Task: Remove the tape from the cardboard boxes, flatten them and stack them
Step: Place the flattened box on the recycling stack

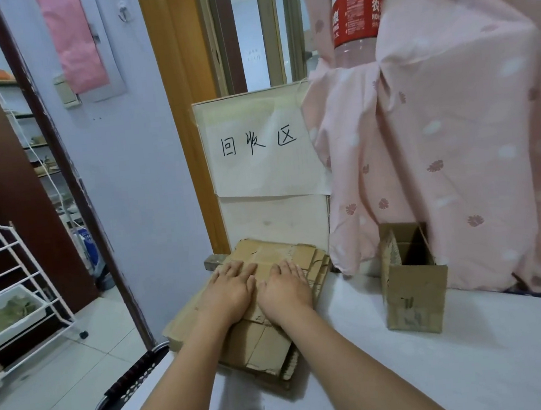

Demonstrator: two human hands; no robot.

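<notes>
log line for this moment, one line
step: pressing stack flat | left hand: flat on flattened cardboard stack | right hand: flat on stack | open box: upright, not yet flattened

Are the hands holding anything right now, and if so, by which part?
No grip on anything. The left hand and right hand lie flat, fingers straight, pressing down on top of the stack of flattened boxes. The upright box stands untouched.
</notes>
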